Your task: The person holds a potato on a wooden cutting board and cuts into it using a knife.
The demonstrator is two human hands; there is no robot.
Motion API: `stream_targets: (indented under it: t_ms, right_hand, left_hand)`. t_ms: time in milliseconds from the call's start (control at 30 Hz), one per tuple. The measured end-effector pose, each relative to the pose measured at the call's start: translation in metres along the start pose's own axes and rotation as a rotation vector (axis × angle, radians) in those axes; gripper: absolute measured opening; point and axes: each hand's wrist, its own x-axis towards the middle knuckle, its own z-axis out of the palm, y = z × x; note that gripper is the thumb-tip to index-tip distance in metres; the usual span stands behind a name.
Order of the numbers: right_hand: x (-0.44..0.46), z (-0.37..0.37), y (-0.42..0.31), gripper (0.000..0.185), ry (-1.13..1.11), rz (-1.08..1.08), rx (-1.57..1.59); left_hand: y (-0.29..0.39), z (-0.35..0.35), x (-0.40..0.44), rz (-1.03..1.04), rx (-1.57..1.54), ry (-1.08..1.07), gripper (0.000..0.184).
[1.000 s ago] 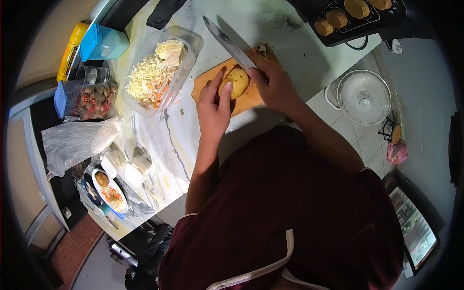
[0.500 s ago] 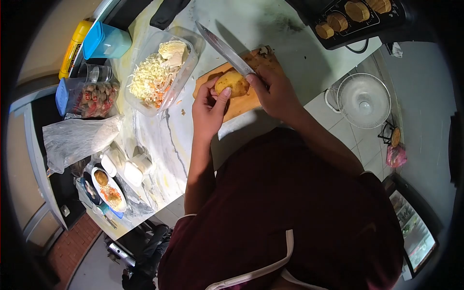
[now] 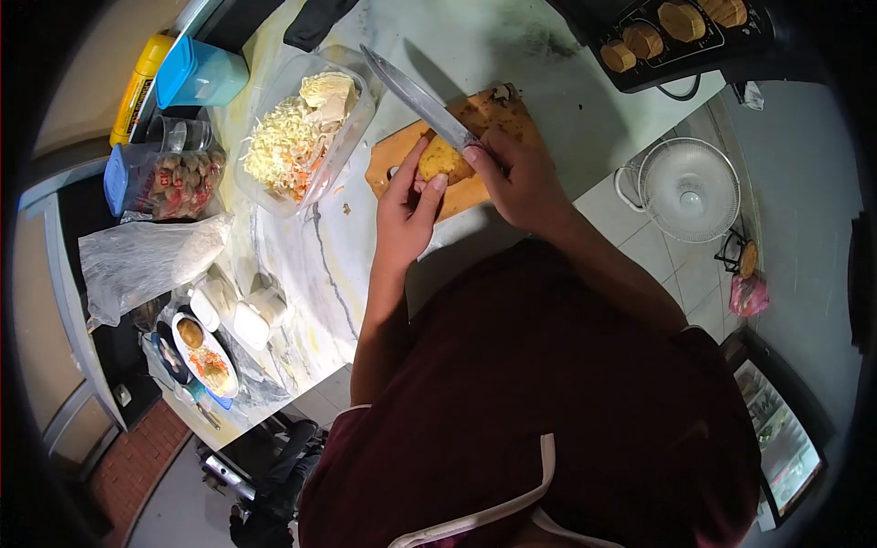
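Observation:
My left hand (image 3: pixel 408 212) is closed around a yellow potato (image 3: pixel 440 162), with fingers behind it and thumb in front. In my right hand (image 3: pixel 519 178) is a large kitchen knife (image 3: pixel 416 94), its blade reaching up and left across the top of the potato. Whether the edge cuts into the skin I cannot tell. Beneath both hands lies a wooden cutting board (image 3: pixel 468 196) with dark scraps (image 3: pixel 502 94) near its far end. To the left stands a clear plastic container (image 3: pixel 274 203) of shredded cabbage and carrot (image 3: pixel 283 137).
Along the counter's left side are a blue-lidded tub (image 3: pixel 206 78), a yellow bottle (image 3: pixel 142 91), a bag (image 3: pixel 151 274), white containers (image 3: pixel 258 320) and an oval plate (image 3: pixel 222 370) of food. A stove (image 3: pixel 676 41) stands at upper right. A strainer (image 3: pixel 690 192) sits beyond the counter's right edge.
My left hand and the potato have shifted slightly right, toward my right hand. The knife blade has swung a little lower and left, now overlapping the potato's top.

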Motion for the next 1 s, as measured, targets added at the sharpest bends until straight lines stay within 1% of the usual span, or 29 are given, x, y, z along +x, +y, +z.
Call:
stream_targets:
  t_ms: [67,167,300,367,400,467,533,600,667,733,767,833,900,967,1000]
  right_hand:
    - [-0.001,0.001,-0.001,0.025,0.009,-0.070,-0.025]
    - [0.002,0.003,0.005,0.025,0.016,-0.118,-0.059]
    - [0.006,0.002,0.008,0.025,0.073,-0.094,-0.057]
    - [0.008,-0.002,0.005,0.025,0.004,-0.014,-0.066]
    - [0.008,-0.001,0.004,0.025,0.003,-0.011,-0.064]
    - [0.004,0.001,0.003,0.026,0.021,-0.067,-0.064]
    - [0.010,0.001,0.012,0.026,0.048,-0.051,-0.092]
    - [0.012,0.001,0.013,0.026,0.079,-0.037,-0.117]
    - [0.010,-0.001,0.009,0.026,0.016,-0.037,-0.048]
    - [0.011,-0.004,0.008,0.026,0.009,-0.034,-0.081]
    - [0.011,-0.004,0.008,0.026,-0.001,-0.033,-0.109]
    - [0.012,-0.001,0.014,0.025,0.021,-0.047,-0.103]
    - [0.015,-0.001,0.014,0.025,0.049,-0.070,-0.100]
    - [0.009,-0.002,0.008,0.025,-0.033,-0.100,-0.053]
    - [0.010,-0.002,0.009,0.025,-0.035,-0.097,-0.053]
  left_hand:
    - [-0.003,0.001,0.001,0.032,0.023,0.003,0.054]
    - [-0.006,0.003,0.002,0.075,0.029,0.024,0.053]
    - [-0.009,0.004,0.001,0.121,0.083,0.053,0.052]
    - [-0.005,0.004,0.003,0.134,0.097,0.065,0.052]
    - [-0.003,0.005,0.002,0.136,0.116,0.063,0.052]
    - [-0.003,0.005,0.000,0.131,0.132,0.062,0.052]
    - [-0.004,0.004,0.001,0.174,0.191,0.060,0.053]
    - [-0.007,0.005,0.002,0.163,0.159,0.064,0.053]
    - [-0.007,0.005,0.003,0.153,0.125,0.067,0.053]
    - [-0.004,0.003,0.002,0.184,0.234,0.053,0.053]
    - [-0.005,0.004,0.001,0.181,0.232,0.055,0.053]
    - [-0.005,0.006,0.001,0.170,0.184,0.076,0.053]
    - [-0.005,0.004,0.002,0.181,0.205,0.080,0.053]
    - [-0.008,0.004,0.002,0.181,0.221,0.080,0.053]
    - [-0.009,0.004,0.002,0.182,0.220,0.078,0.053]
